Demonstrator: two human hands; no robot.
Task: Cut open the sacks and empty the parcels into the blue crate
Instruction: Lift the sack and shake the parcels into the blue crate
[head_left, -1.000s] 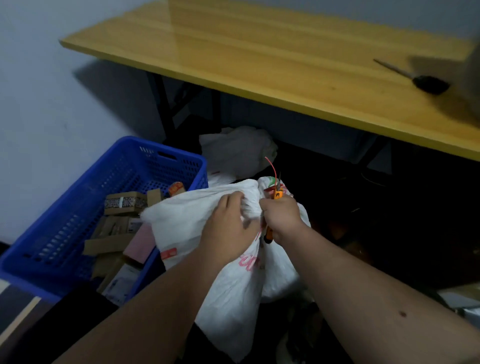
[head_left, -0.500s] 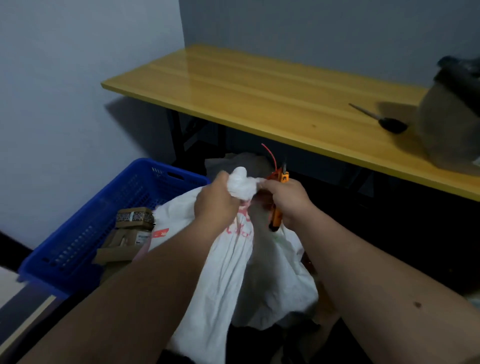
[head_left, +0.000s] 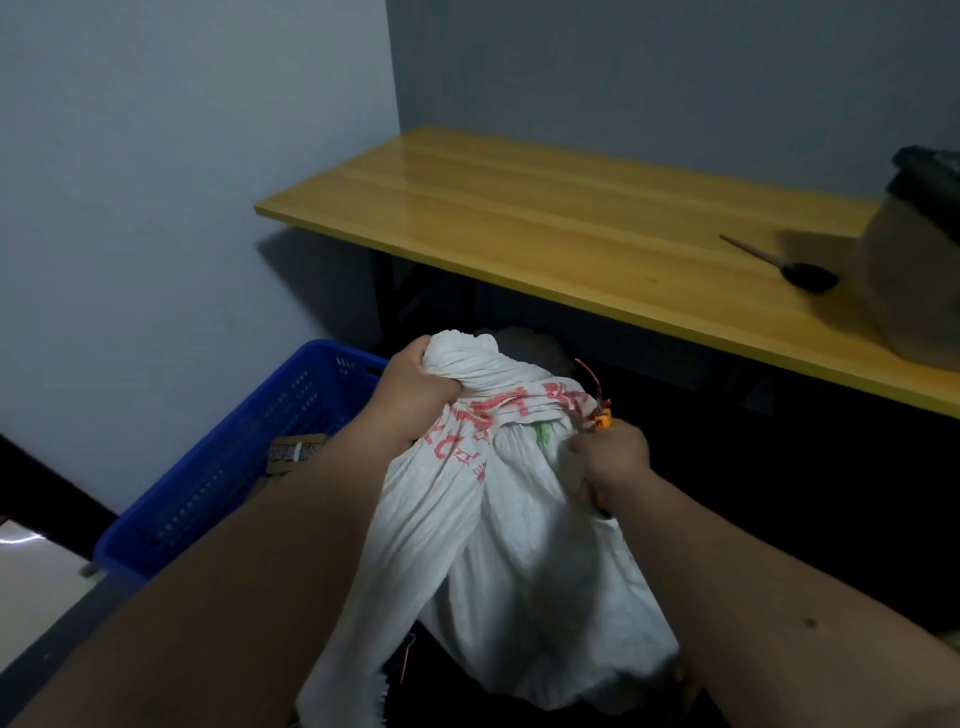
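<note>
Beside the blue crate (head_left: 249, 457), the left hand (head_left: 415, 387) clutches the soft sack's (head_left: 519, 519) bunched neck; the right hand (head_left: 613, 462) pinches cloth and an orange cutter (head_left: 602, 421). The sack probably sags heavily.

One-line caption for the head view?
Both hands, left and right, grip a white sack beside the blue crate.

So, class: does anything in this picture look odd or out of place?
The right hand grips the white sack together with an orange-handled cutter, its tip close to the bunched cloth. Nothing is spilled.
</note>
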